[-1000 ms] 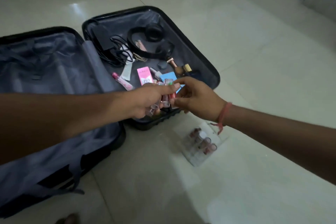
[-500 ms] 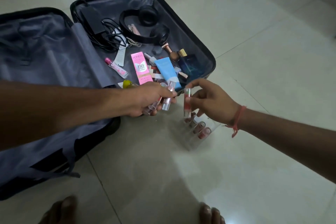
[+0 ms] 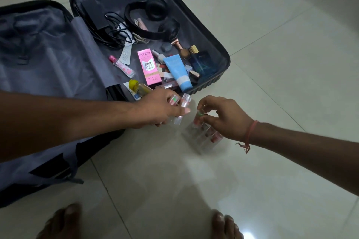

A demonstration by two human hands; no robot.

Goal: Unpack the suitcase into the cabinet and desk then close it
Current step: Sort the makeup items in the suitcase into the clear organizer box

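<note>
Open suitcase [image 3: 211,40] on the floor at 12 o'clock, still strewn with cosmetics, headphones [image 3: 153,21] and cables. Left hand [image 3: 165,108] clamped round a bunch of small clear lip-gloss tubes [image 3: 184,103]. Right hand [image 3: 223,116] pinching one tube [image 3: 197,120] by its cap, standing it in a clear organizer [image 3: 204,136] on the floor at 3 o'clock of the left hand. Probably light, smooth, slippery plastic, liable to tip. Best taken upright at the cap, one at a time. Organizer likely rigid: lift from its base.

Floor [image 3: 272,64]: pale glossy tiles.
On it: open suitcase [image 3: 213,81], clear organiser [image 3: 204,137] just beside, two bare feet [image 3: 226,226].
</note>
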